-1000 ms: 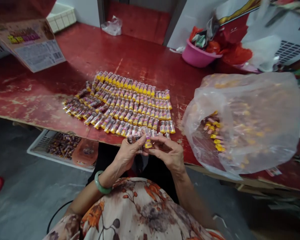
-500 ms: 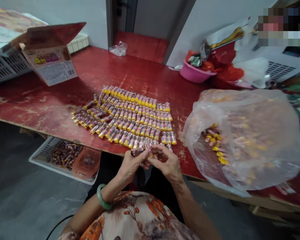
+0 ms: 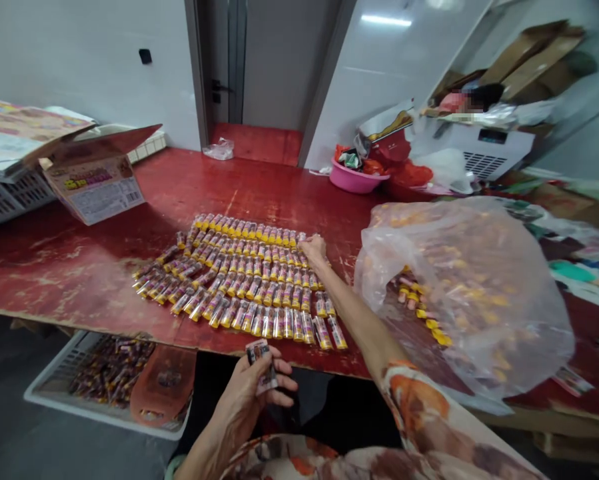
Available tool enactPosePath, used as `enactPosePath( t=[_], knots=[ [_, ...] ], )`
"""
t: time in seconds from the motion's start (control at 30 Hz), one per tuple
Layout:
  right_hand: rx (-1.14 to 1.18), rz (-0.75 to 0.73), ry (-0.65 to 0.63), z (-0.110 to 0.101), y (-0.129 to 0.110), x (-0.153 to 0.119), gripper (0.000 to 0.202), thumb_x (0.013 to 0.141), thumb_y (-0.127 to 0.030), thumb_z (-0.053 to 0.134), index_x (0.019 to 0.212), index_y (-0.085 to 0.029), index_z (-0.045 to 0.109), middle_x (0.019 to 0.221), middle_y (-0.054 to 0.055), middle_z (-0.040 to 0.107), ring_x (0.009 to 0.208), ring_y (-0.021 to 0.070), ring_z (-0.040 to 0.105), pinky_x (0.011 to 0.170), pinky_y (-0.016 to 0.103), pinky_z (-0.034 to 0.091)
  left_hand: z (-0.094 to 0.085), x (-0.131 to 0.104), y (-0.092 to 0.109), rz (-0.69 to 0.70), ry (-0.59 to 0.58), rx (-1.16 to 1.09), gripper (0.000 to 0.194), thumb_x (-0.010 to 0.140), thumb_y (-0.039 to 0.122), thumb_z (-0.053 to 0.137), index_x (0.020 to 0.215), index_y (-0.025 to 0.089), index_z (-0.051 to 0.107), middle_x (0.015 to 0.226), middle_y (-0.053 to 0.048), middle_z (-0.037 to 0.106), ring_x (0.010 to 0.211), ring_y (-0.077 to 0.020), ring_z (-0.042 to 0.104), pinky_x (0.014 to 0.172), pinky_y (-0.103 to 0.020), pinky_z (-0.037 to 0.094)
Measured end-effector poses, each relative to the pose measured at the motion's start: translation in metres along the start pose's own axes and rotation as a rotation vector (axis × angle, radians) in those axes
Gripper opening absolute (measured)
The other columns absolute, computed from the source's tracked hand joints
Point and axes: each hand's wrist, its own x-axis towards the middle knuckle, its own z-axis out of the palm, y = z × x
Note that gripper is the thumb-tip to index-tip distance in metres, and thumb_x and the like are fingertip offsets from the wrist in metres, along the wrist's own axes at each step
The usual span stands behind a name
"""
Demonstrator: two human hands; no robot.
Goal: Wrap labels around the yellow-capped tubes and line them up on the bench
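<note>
Several rows of small clear tubes with yellow ends and pinkish-purple labels [image 3: 252,287] lie side by side on the red table [image 3: 279,190]. My right hand [image 3: 313,249] reaches out to the right end of the farthest row, its fingers closed on a yellow-ended tube there that they mostly cover. Close to my body, below the table's front edge, my left hand [image 3: 252,380] holds a thin stack of small printed cards [image 3: 262,365] between thumb and palm. Its other fingers are loosely spread.
At right a big translucent plastic bag [image 3: 479,287] bulges with more tubes, its mouth facing left. A printed carton [image 3: 96,190] stands open at left. Below the table edge is a white basket [image 3: 54,373] of tubes. A pink basin [image 3: 356,177] stands at the back.
My hands, together half a second ago over a tube and the cards, are now apart. The right one has gone forward to the far row. The view has tilted up.
</note>
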Motion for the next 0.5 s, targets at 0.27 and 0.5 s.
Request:
enactPosePath(
  t=[0.27, 0.5],
  knots=[
    [-0.224, -0.179, 0.026, -0.014, 0.022, -0.004, 0.023, 0.09, -0.036, 0.063, 0.093, -0.013, 0.064, 0.093, 0.003, 0.065, 0.085, 0.0169, 0.062, 0.08, 0.034, 0.051, 0.006, 0.009, -0.002, 0.006, 0.076, 0.03, 0.023, 0.069, 0.024, 0.074, 0.087, 0.012, 0.064, 0.079, -0.011, 0.072, 0.073, -0.0254, 0.071, 0.066, -0.036, 0.06],
    [-0.44, -0.124, 0.246, -0.13, 0.14, -0.072, 0.027, 0.091, -0.025, 0.045, 0.094, -0.013, 0.068, 0.098, 0.01, 0.067, 0.092, 0.0212, 0.06, 0.083, 0.031, 0.044, 0.017, 0.018, -0.018, -0.008, 0.101, 0.129, 0.041, 0.059, 0.029, 0.085, 0.09, 0.011, 0.065, 0.078, -0.01, 0.073, 0.069, -0.0219, 0.071, 0.063, -0.03, 0.06]
  ],
)
